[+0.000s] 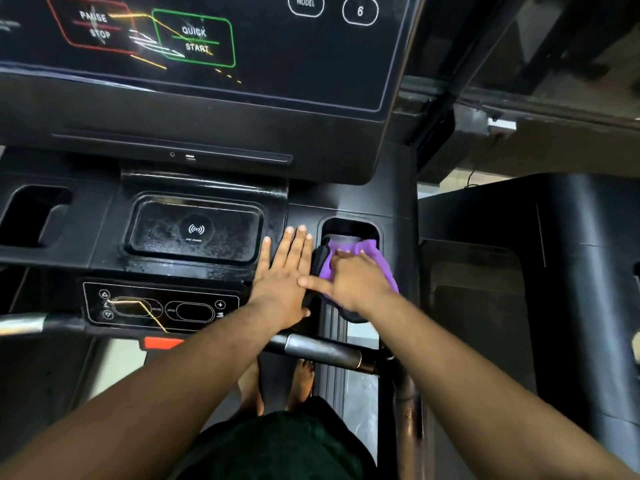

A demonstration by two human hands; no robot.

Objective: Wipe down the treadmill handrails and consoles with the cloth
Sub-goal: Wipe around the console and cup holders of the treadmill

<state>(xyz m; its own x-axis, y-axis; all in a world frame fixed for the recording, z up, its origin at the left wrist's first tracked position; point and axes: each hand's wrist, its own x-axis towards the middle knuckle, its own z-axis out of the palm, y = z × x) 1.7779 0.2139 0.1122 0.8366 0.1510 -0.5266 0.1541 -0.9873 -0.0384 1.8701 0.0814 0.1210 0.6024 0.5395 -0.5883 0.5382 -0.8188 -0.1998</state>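
Nearest to us, below our forearms, the grey front handrail [322, 351] runs crosswise, left to right, and nothing touches it. Just beyond it our left hand [282, 277] lies flat on the black console [104, 237], fingers straight and slightly spread, holding nothing; it seems to be bracing us. Right beside it, almost thumb to thumb, our right hand [349, 280] presses down on the purple cloth [382, 259], fingers extended over the bunched fabric with the thumb stretched out to the left. We cannot tell whether any finger is curled under it. The cloth sits on the near lip of the right-hand cup holder [349, 226], whose pocket opens straight ahead of the fingertips. So the unwiped hollow lies forward of the right hand, and a push away from us looks the natural stroke. Further left is the dusty charging pad [195, 230], closer to the left hand. Farthest up stands the screen [194, 39].
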